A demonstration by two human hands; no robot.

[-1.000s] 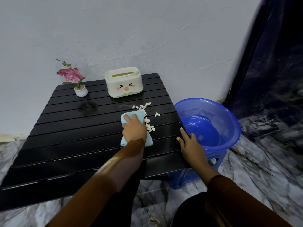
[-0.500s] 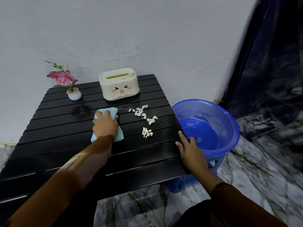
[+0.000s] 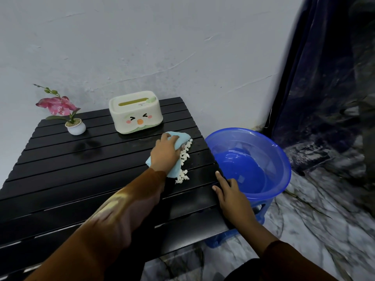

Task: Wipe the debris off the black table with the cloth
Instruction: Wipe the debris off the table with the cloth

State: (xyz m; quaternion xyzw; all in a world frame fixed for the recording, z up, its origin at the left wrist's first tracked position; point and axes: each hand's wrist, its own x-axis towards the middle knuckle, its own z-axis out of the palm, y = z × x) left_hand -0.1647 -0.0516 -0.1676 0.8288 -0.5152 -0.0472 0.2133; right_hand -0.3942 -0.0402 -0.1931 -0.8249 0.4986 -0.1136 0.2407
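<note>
Two hands at work, near to far. At 4 o'clock our right hand (image 3: 231,194) lies flat, fingers straight, on the edge of the black table (image 3: 60,179), prob. to steady it beside the blue basin (image 3: 269,151), which sits just off that edge w/ its rim lower, likely the catch. Toward 1 o'clock our left hand (image 3: 165,153) presses on the cloth (image 3: 178,138), fingers curled over its soft, napped blue fabric. White crumbly debris (image 3: 183,159) lines the cloth's rt. edge. Table: glossy slats, grooved.
</note>
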